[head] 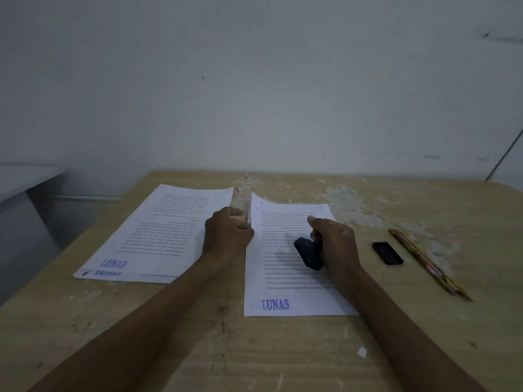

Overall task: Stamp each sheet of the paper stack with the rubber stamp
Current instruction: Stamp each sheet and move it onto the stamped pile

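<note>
A printed sheet lies in front of me with a blue "LUNAS" stamp mark at its lower left. My left hand pinches this sheet's left edge near the top, and the edge curls up off the table. My right hand grips the black rubber stamp, which is tilted and held just above the middle of the sheet. To the left lies a pile of stamped sheets, each with a blue "LUNAS" mark near the bottom.
A black ink pad lid or case lies to the right of the sheet. Beyond it lie pencils laid diagonally. The worn wooden table butts against a white wall; a white shelf stands at the far left.
</note>
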